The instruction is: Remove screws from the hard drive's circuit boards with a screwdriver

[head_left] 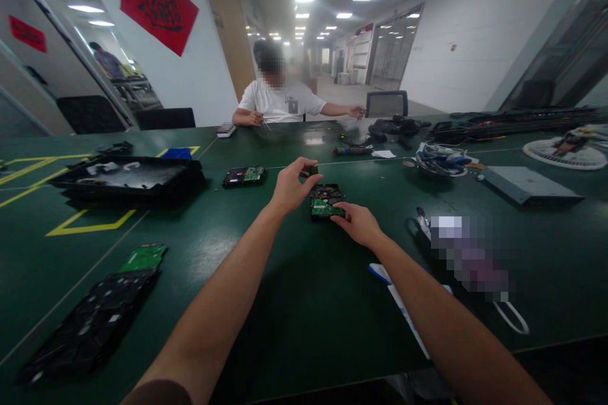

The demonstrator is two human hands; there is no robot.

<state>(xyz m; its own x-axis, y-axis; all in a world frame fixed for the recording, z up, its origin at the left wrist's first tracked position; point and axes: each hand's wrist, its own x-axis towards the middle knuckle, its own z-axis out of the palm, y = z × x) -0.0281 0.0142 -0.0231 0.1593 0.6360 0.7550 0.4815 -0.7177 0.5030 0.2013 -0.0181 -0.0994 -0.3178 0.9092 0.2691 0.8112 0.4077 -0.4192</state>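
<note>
The drive lies on the green counter, just right of the frame's centre and a little below it, its green board facing up along the near side. Our right hand comes in from the lower right and holds the drive at its near right corner, the grip narrow, with fingers on the board and the thumb low by the edge. The drive thus sits to the left of that grip. Our left hand is at the drive's upper left; its grip is narrow too, pinching a small dark piece between thumb and fingers just beyond the drive's far edge. We cannot tell whether that piece touches the drive.

Well apart to the left we see a second drive, then a black tray; more drives lie at the lower left. To the right are bundled cables and a grey metal box, with a pixelated thing nearer us. A white and blue item is partly hidden by our right forearm. Across the counter, at the top centre, sits a person in a white shirt.
</note>
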